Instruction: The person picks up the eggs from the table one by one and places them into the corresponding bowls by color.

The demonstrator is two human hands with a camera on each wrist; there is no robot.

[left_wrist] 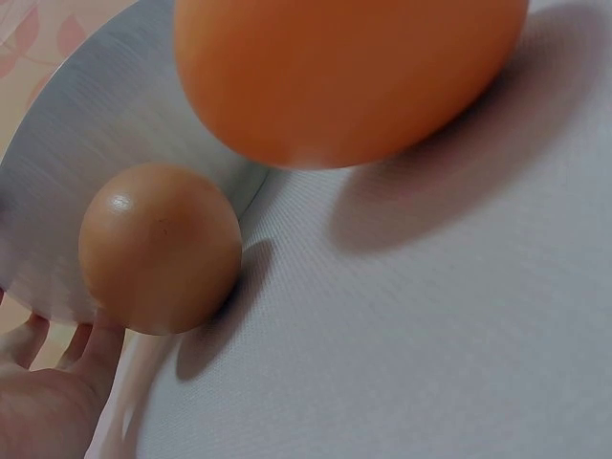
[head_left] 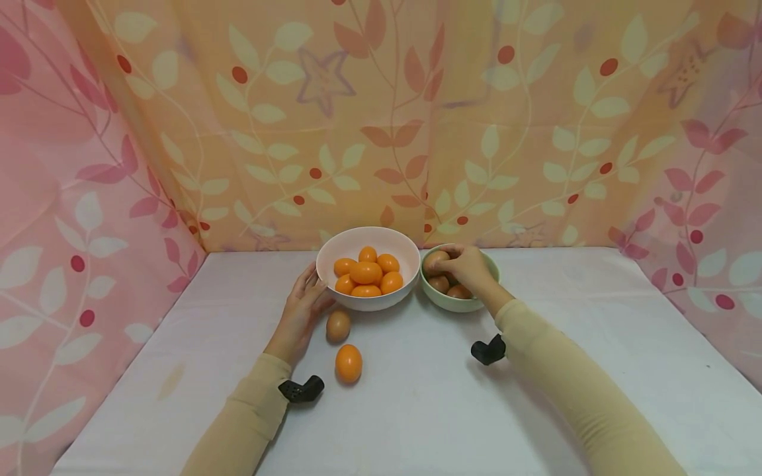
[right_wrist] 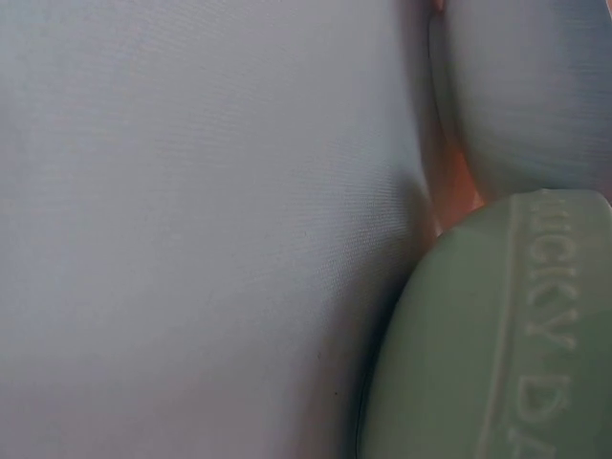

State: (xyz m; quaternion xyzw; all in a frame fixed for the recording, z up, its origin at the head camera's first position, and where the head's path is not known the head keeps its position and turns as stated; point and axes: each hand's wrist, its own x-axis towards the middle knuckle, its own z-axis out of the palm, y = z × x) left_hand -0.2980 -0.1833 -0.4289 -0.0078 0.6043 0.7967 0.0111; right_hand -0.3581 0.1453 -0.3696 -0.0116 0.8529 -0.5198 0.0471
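My right hand [head_left: 467, 268] reaches into the green bowl [head_left: 455, 304] and grips a brown egg [head_left: 436, 262] near the rim, above more brown eggs [head_left: 439, 284] in that bowl. My left hand [head_left: 302, 311] rests its fingers against the outer left wall of the white bowl [head_left: 369, 303], which holds several orange eggs [head_left: 366, 272]. On the cloth, right beside the left hand, lies a brown egg [head_left: 338, 326]. Nearer the front lies an orange egg [head_left: 348, 363], large in the left wrist view. The right wrist view shows the green bowl's side with raised lettering, but not the right hand.
The two bowls stand side by side toward the back of the white-covered table [head_left: 417, 410]. Behind them hangs a yellow patterned curtain [head_left: 387, 132], with pink patterned cloth [head_left: 59, 198] on both sides. Black cameras [head_left: 302, 390] sit at both wrists.
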